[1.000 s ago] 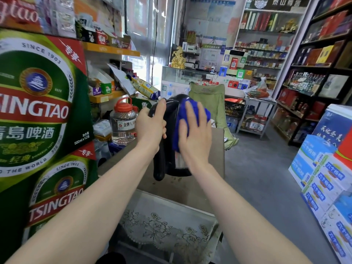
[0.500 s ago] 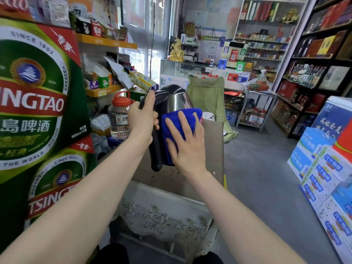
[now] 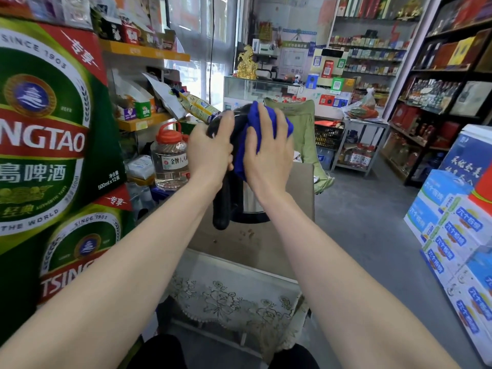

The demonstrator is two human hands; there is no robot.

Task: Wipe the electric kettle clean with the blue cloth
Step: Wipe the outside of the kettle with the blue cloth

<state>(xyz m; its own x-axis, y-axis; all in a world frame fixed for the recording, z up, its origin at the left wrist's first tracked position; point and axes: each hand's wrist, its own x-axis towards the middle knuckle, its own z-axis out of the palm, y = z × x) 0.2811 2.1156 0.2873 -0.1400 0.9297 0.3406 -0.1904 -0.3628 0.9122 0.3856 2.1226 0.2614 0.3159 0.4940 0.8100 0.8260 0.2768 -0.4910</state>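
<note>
The electric kettle (image 3: 249, 203), steel body with a black handle and black lid, is held up over a brown board. My left hand (image 3: 210, 150) grips the top of its black handle. My right hand (image 3: 269, 153) presses the blue cloth (image 3: 255, 115) over the kettle's lid and upper side. The cloth and both hands hide most of the top; only the lower steel wall and the handle's bottom end show.
A brown board (image 3: 266, 243) lies on a lace-covered table (image 3: 234, 296) below. A clear jar with a red cap (image 3: 170, 155) stands left, beside green beer cartons (image 3: 48, 145). Blue-and-white boxes (image 3: 452, 230) are stacked right. A green folding chair (image 3: 303, 129) stands behind.
My right hand with the blue cloth has moved up from the kettle's side to its lid. My left hand has kept its grip on the handle.
</note>
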